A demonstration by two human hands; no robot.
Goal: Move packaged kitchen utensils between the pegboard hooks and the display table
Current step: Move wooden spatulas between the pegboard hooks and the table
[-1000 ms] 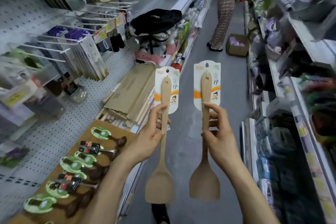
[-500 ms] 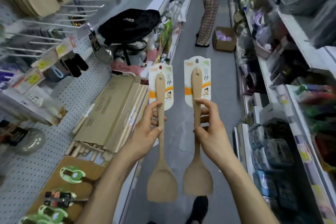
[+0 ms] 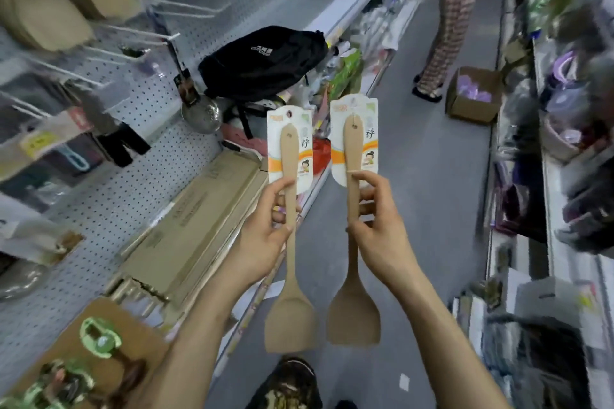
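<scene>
L hand [image 3: 265, 236] pinching left spatula [image 3: 289, 242] handle, R hand [image 3: 375, 229] pinching right spatula [image 3: 354, 232], centre frame. Risk: loose pinch slipping, card holes missing pegboard hooks [image 3: 139, 31] upper left.

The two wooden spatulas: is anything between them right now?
No object. In the head view the left spatula and right spatula hang side by side, apart; only aisle floor shows through the gap.

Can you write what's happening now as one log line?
left hand: holds left spatula | right hand: holds right spatula | both upright over aisle
</scene>
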